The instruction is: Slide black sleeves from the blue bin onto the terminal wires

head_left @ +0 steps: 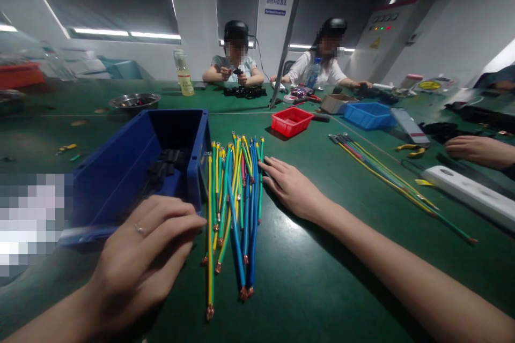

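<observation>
A bundle of cut cables [231,198] in yellow-green, blue and a little red lies on the green table in front of me. Ring-shaped metal ends are at the far side, bare copper strands at the near side. My right hand [289,185] lies flat along the right edge of the bundle, fingers stretched out, fingertips at the outermost green cable. To the left, my left hand [148,252] hovers with loosely bent fingers, their tips close to the yellow-green cable. Nothing shows in it. Behind it stands a blue bin [197,163] with black pieces [167,163] inside.
Beyond the bundle is a red tray [292,120], with a blue tray [368,115] farther right. More cables [382,171] lie to the right, near a white power strip [470,187] and a co-worker's hand [478,151]. A metal bowl [134,102] and bottle [184,75] stand behind. Two people sit opposite.
</observation>
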Tool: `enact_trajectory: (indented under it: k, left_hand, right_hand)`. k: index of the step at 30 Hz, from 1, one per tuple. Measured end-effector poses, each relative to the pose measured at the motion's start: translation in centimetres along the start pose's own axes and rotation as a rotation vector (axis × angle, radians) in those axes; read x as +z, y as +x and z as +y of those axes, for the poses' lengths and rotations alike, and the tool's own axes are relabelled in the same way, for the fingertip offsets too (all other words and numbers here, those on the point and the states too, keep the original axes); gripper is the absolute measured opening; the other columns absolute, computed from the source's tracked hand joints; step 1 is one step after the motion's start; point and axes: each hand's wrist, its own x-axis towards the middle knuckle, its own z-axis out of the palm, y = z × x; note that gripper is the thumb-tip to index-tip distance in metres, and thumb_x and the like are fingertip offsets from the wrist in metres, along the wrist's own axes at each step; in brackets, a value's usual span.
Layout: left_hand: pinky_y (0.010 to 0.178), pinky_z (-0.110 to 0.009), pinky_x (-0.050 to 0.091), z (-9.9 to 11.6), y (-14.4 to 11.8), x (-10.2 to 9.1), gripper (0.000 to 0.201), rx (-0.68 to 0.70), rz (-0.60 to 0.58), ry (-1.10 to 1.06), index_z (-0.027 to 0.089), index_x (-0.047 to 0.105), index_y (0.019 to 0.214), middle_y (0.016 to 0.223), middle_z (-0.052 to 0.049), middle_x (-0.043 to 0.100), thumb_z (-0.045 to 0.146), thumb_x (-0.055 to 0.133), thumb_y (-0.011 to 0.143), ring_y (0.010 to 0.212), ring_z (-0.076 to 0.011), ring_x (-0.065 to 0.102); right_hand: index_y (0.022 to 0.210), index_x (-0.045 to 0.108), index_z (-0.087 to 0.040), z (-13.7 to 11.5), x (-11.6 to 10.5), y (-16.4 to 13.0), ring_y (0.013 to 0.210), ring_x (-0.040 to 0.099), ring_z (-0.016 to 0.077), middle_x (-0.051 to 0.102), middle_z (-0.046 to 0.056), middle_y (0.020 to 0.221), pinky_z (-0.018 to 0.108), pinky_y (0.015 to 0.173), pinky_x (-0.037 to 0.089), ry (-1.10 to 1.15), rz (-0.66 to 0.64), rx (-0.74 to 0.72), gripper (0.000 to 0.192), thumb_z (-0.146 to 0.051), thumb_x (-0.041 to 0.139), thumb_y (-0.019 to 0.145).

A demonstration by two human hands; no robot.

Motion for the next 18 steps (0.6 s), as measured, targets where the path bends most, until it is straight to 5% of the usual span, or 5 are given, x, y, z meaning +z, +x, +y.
enact_trajectory:
  k: [6,9,13,18]
  left_hand:
    - [0.079,-0.024,0.056,-0.3,-0.5,-0.2,0.024,-0.043,-0.007,-0.022,0.021,0.067,0.108,0.104,-0.004,0.068,0.007,0.055,0.093,0.091,-0.0147,0.067]
    - [0.083,-0.021,0.056,-0.4,-0.7,-0.3,0.024,-0.047,-0.010,0.022,0.023,0.067,0.110,0.113,-0.003,0.067,0.009,0.056,0.094,0.093,-0.0134,0.069]
    - [0.077,-0.022,0.057,0.0,-0.5,-0.4,0.020,-0.062,0.061,0.038,0.023,0.068,0.106,0.107,-0.002,0.069,0.011,0.062,0.091,0.087,-0.0135,0.070]
    - [0.073,-0.022,0.056,0.4,-0.2,-0.3,0.020,-0.066,0.082,0.016,0.023,0.068,0.105,0.104,-0.001,0.070,0.010,0.063,0.091,0.086,-0.0128,0.070]
  right_hand:
    - [0.100,0.066,-0.019,0.7,-1.7,0.1,0.098,0.067,0.0214,0.070,0.010,0.109,0.036,0.086,0.054,-0.051,0.008,0.075,0.027,-0.039,0.046,0.100]
    - [0.105,0.061,-0.019,2.3,-2.3,-0.4,0.093,0.065,0.0207,0.069,0.009,0.100,0.033,0.081,0.053,-0.106,0.021,0.125,0.017,-0.026,0.050,0.096]
    - [0.120,0.058,-0.018,4.4,-2.9,-1.0,0.097,0.065,0.0208,0.068,0.010,0.107,0.032,0.083,0.051,-0.199,0.032,0.157,0.031,-0.014,0.042,0.093]
    - [0.105,0.061,-0.020,5.3,-3.2,-1.4,0.090,0.061,0.0259,0.065,0.012,0.100,0.037,0.075,0.049,-0.341,-0.005,0.169,0.024,-0.038,0.048,0.095]
